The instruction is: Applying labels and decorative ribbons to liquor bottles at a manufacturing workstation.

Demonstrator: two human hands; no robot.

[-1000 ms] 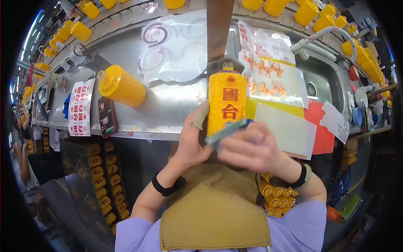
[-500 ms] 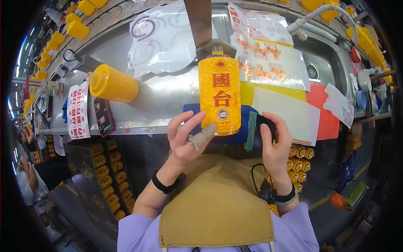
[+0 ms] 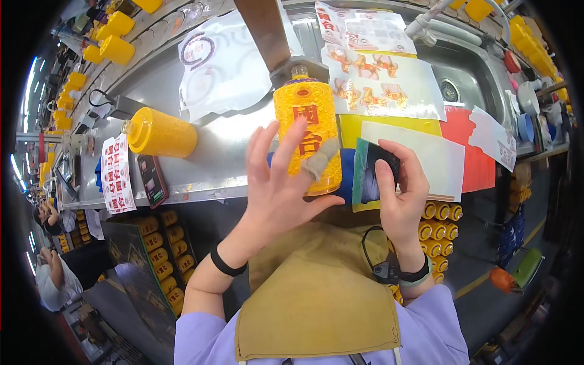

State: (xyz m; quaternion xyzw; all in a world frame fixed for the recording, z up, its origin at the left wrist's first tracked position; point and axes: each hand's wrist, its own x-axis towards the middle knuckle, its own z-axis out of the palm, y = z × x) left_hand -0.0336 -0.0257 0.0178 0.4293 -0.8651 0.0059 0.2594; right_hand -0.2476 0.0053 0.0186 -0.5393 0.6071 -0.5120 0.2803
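Observation:
A textured yellow bottle [image 3: 292,103] with large red characters lies on a blue cloth [image 3: 347,165], its clear neck held against a metal bracket [image 3: 289,68]. My left hand [image 3: 274,191] spreads its fingers over the bottle's lower half, with a pale finger cot [image 3: 320,159] on one finger. It holds nothing; whether the fingertips touch the bottle I cannot tell. Pinched between thumb and fingers of my right hand [image 3: 404,188] is a flat black scraper [image 3: 372,173] with a green edge, just right of the bottle's base.
Another yellow bottle [image 3: 161,132] lies at left, near a decal sheet [image 3: 117,173] and a phone [image 3: 152,182]. Decal sheets [image 3: 383,79] cover the bench's right side, beside a sink drain [image 3: 449,91]. Yellow bottles [image 3: 438,231] are stacked below the bench.
My left hand has moved up and right across the bottle, its fingers spreading. The scraper in my right hand has turned to show more of its flat face. The whole view has shifted slightly.

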